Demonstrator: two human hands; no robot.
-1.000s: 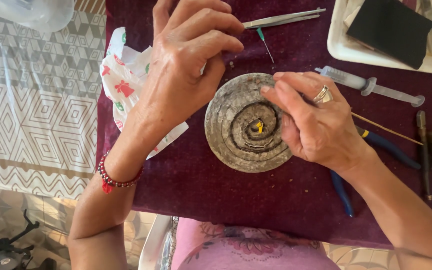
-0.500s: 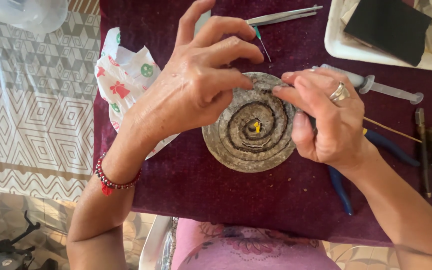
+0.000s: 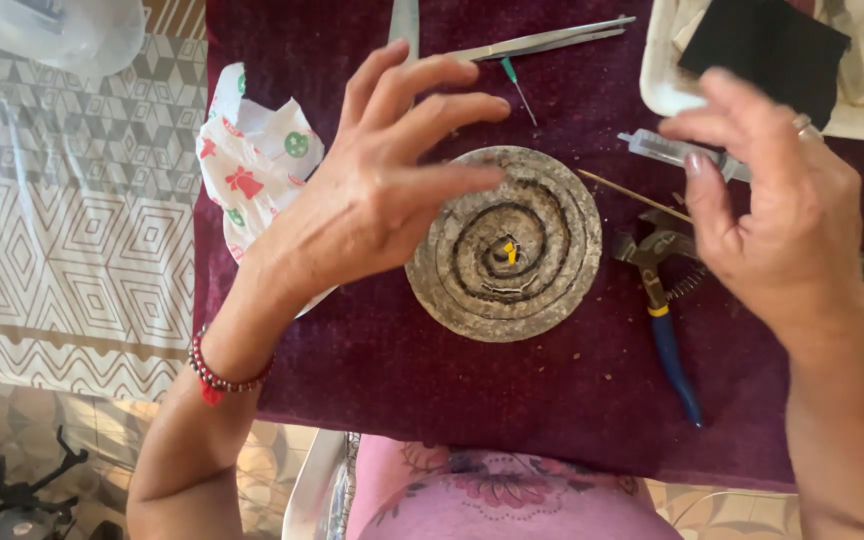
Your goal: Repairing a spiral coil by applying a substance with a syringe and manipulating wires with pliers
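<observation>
A round grey disc [image 3: 542, 290] with spiral grooves and a small yellow piece at its centre lies on a dark maroon cloth [image 3: 432, 380]. My left hand [image 3: 377, 190] hovers over the disc's left edge, fingers spread and empty. My right hand [image 3: 777, 205], with a ring, is raised to the right of the disc, fingers apart, holding nothing. It partly hides a clear syringe [image 3: 657, 148].
Blue-handled pliers [image 3: 664, 310] lie right of the disc. Long metal tweezers [image 3: 542, 40] and a green-tipped needle [image 3: 517, 88] lie at the back. A patterned paper napkin [image 3: 257, 160] sits left. A white tray [image 3: 662, 70] holding a black pad [image 3: 767, 45] is back right.
Both hands have let go of the disc and lifted. My right hand moved off to the right, uncovering the pliers; my left hand's fingers spread.
</observation>
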